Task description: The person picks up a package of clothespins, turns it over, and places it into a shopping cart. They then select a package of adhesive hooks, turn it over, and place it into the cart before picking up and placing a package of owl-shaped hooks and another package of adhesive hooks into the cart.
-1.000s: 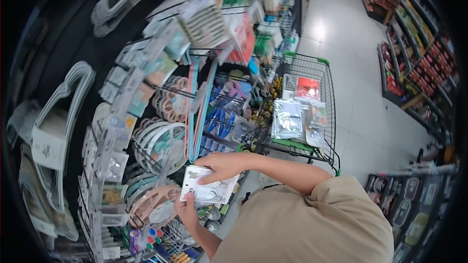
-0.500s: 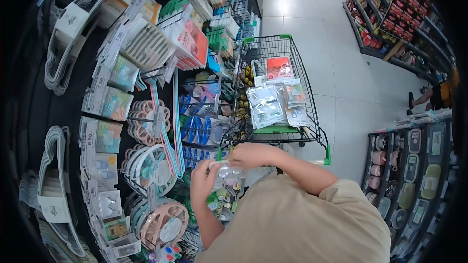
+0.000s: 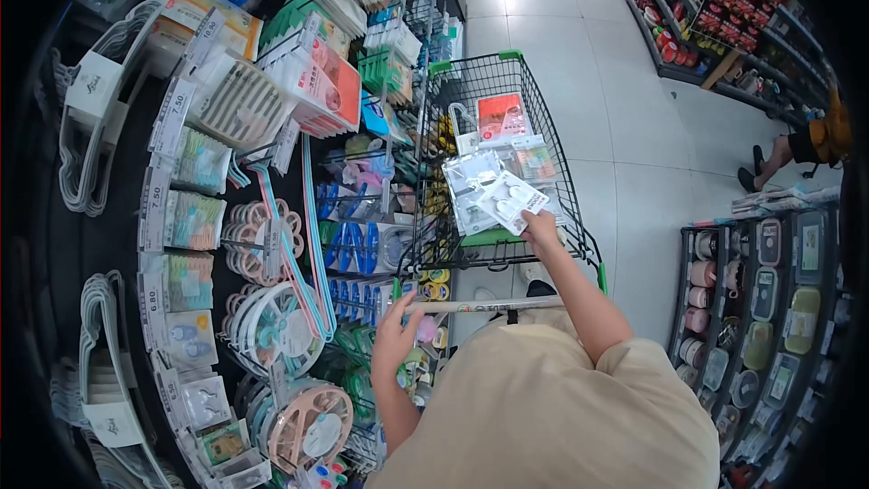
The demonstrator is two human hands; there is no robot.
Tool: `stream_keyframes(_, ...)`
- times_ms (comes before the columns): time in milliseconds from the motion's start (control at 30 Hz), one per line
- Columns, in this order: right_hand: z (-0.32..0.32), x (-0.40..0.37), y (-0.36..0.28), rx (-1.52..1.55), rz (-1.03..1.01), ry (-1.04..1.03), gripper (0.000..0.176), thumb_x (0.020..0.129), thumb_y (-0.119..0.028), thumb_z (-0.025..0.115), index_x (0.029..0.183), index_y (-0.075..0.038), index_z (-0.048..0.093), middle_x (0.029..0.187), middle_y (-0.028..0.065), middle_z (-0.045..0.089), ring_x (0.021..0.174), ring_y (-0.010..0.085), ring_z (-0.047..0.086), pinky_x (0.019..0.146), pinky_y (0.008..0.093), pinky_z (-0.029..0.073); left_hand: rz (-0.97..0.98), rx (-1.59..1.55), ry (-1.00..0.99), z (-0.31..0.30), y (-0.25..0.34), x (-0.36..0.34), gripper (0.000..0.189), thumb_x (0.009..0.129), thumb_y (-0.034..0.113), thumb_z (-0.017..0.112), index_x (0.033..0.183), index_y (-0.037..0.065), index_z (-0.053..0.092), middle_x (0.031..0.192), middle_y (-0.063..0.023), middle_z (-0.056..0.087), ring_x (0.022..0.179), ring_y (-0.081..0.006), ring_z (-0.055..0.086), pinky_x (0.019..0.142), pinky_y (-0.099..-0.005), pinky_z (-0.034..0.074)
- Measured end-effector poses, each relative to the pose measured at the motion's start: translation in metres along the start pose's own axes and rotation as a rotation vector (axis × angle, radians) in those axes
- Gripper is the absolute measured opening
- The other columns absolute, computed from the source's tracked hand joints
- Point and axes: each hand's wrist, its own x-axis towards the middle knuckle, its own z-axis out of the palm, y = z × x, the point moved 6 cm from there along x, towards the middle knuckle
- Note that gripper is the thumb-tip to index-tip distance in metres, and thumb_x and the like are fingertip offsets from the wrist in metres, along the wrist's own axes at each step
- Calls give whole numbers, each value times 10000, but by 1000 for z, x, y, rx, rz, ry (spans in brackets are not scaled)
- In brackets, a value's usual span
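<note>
Left margin: I note the cart (image 3: 510,55) close beside the hanging-goods rack (image 3: 165,118); scant room between.
Right margin: aisle floor (image 3: 644,136) lies bare along the basket, as far as the container shelf (image 3: 780,303).
Card pack (image 3: 509,201): white, tilted, within the basket rim above silver packets (image 3: 475,167); contact beneath I cannot confirm.
Right hand (image 3: 540,228): thumb and fingers pinched on the pack's near corner.
Left hand (image 3: 394,335): half spread, grasping nothing I can see, at the handle's (image 3: 489,306) left end; touch undetermined.
</note>
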Motion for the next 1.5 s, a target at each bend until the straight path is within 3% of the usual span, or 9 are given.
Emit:
stream_keyframes(67, -22, 23, 16, 74, 44, 68, 322, 916, -23, 523, 1234, 16, 487, 1094, 133, 635, 952, 280, 670, 792, 448, 572, -85, -25, -18, 3, 0, -5, 393, 939, 221, 600, 1280, 30, 567, 1241, -167, 612, 1134, -296, 595, 912, -347, 467)
stream_keyframes(267, -79, 83, 71, 434, 230, 245, 407, 908, 39, 452, 1303, -52, 424, 1226, 173, 549, 1080, 363, 600, 911, 566, 511, -78, -21, 4, 7, -16, -9, 403, 936, 230, 604, 1292, 44, 564, 1238, -162, 618, 1135, -272, 599, 862, -323, 485)
stream_keyframes(700, -115, 124, 83, 493, 371, 344, 375, 961, 4, 428, 1333, -45, 418, 1272, 189, 531, 1152, 366, 566, 964, 543, 508, -174, 5, -11, 11, -31, -16, 427, 928, 243, 612, 1304, 50, 555, 1251, -172, 610, 1160, -298, 583, 921, -346, 459)
stream_keyframes(767, -112, 129, 81, 522, 364, 327, 377, 965, 0, 429, 1339, -42, 412, 1275, 199, 526, 1163, 369, 558, 968, 545, 504, -187, 29, -37, 14, -32, -16, 441, 946, 267, 603, 1339, 79, 534, 1278, -145, 610, 1179, -247, 584, 956, -366, 451)
stream_keyframes(1000, -117, 149, 93, 618, 342, 362, 367, 978, -17, 392, 1345, -11, 402, 1313, 227, 503, 1179, 405, 538, 979, 557, 489, -269, -8, -61, 18, -22, -11, 449, 945, 281, 605, 1339, 78, 532, 1279, -136, 612, 1181, -239, 581, 955, -356, 448)
stream_keyframes(1067, -121, 153, 96, 600, 341, 382, 370, 977, -17, 385, 1347, -13, 400, 1314, 234, 500, 1180, 410, 536, 979, 560, 488, -247, -1, -63, 19, -20, -10, 438, 935, 273, 608, 1315, 63, 547, 1258, -170, 603, 1166, -299, 575, 899, -340, 468)
stream_keyframes(1500, -131, 144, 101, 605, 372, 345, 360, 958, -47, 356, 1306, -49, 446, 1289, 222, 519, 1171, 387, 547, 971, 548, 478, -175, -16, -81, 25, -24, -8, 433, 941, 259, 598, 1307, 36, 542, 1249, -193, 604, 1165, -323, 573, 977, -357, 430)
